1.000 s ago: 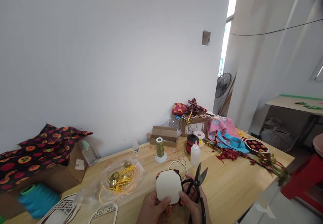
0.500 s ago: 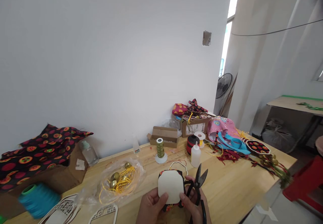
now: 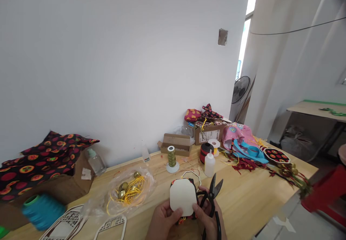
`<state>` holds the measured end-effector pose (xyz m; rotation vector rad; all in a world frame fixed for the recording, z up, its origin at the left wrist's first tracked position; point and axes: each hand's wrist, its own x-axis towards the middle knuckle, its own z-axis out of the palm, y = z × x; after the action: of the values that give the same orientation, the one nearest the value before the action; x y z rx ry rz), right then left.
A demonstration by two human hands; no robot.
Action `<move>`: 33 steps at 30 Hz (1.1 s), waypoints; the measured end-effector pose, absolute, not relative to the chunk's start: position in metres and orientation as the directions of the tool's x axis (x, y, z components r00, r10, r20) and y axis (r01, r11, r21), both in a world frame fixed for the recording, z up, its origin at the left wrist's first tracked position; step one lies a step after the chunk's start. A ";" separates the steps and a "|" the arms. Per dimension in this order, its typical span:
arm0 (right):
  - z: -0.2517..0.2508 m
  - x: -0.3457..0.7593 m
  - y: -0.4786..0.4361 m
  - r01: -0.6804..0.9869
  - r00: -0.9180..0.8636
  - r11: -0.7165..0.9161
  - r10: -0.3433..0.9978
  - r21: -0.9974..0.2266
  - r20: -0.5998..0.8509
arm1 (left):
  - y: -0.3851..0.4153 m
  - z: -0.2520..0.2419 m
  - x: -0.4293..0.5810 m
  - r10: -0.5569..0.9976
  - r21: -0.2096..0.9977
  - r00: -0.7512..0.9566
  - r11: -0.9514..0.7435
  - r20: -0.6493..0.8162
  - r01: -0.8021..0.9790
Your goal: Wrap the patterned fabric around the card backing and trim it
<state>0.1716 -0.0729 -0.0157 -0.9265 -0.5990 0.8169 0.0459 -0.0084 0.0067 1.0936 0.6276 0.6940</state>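
Note:
Both of my hands grip a rounded-square white panel backed by dark patterned fabric, held just above the table. My left hand is closed on its lower left, thumb on the white face. My right hand pinches the lower right edge and also carries black-handled scissors, their blades apart and pointing up. A white cord loop shows behind the panel's top. Bits of red and yellow trim peek out under its lower edge. The fingers behind the panel are hidden.
A squeeze bottle and an olive thread spool stand beyond my hands. At left are a plastic bag of bells and yellow cord, cut-out frames and a blue thread cone. Cardboard boxes and fabric line the wall.
The view has shifted slightly, so the table items sit a little higher. The panel is tilted a little, with both hands still on it and the scissors still in the right.

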 end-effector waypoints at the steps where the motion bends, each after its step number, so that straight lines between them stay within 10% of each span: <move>1: -0.016 0.171 -0.072 -0.346 0.567 0.357 0.816 -0.868 0.109 | -0.009 0.007 0.046 0.767 0.936 0.630 0.299 -0.121 -0.184; 33: -0.019 0.169 -0.069 -0.294 0.689 0.388 0.719 -0.874 0.088 | -0.021 0.020 0.050 0.843 0.959 0.495 0.278 -0.212 -0.062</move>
<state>0.1692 -0.0689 -0.0193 -0.9727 -0.5033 0.6801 0.0504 -0.0214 0.0197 1.1287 0.8570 0.7192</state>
